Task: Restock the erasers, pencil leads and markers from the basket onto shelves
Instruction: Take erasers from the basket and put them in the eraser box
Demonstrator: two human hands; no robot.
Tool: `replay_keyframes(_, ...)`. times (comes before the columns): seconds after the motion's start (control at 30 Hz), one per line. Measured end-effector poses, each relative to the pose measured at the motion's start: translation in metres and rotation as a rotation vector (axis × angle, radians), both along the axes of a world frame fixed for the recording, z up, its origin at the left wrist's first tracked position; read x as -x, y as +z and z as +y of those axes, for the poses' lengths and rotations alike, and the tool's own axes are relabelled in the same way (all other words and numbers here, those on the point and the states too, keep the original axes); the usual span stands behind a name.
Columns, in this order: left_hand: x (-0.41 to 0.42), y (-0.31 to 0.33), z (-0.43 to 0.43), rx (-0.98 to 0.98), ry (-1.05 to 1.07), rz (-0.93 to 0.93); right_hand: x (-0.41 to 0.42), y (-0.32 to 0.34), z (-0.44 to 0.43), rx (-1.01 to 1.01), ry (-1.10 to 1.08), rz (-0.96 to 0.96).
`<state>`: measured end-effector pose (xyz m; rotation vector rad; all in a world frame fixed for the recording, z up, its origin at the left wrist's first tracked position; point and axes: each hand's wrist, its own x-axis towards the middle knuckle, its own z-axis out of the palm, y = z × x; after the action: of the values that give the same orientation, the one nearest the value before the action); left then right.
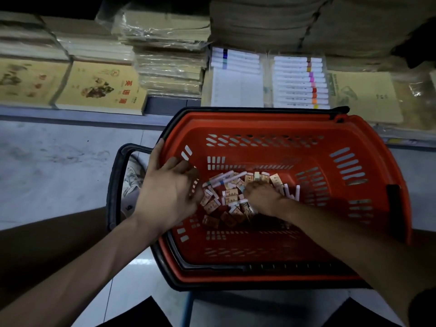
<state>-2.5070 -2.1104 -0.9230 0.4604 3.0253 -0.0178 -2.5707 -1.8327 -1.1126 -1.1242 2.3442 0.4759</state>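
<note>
Erasers, small tan-and-orange paper-sleeved blocks, lie in a loose heap on the floor of the orange slotted plastic shopping basket, mixed with several white barrel markers along the heap's far and right edges. Your left hand reaches over the basket's left rim, thumb stretched along that rim, fingers bent down towards the left edge of the heap; whether they pinch anything cannot be told. Your right hand sits knuckles-up in the middle of the heap, fingers curled down among the blocks and hidden by them, so its hold cannot be told either. One black basket handle is folded out to the left, with a pale shoe showing through its loop. Beyond the basket, on the low shelf: a full row of white markers with coloured bands, a shorter row of the same with blue and green bands to its left, yellow-brown exercise books further left, and clear-wrapped stacks of brown paper between them. Grey tiled floor lies to your left.
</note>
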Motion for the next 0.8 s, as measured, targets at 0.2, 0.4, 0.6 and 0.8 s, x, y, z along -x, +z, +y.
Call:
replay_keyframes(0.2,-0.001,0.003,0.000,-0.015,0.007,-0.031,0.006,0.015,0.047,-0.167,-0.294,0.111)
replay_keyframes(0.4,-0.003,0.004,0.001,-0.023,0.018,-0.023,0.012,0.004,-0.061,0.188,0.008,0.014)
replay_keyframes(0.6,-0.002,0.004,0.002,-0.070,0.008,0.009,0.020,-0.031,-0.113,-0.016,0.023,0.099)
replay_keyframes(0.8,-0.001,0.004,0.001,-0.063,0.018,0.002,0.029,-0.019,-0.075,-0.032,0.104,0.151)
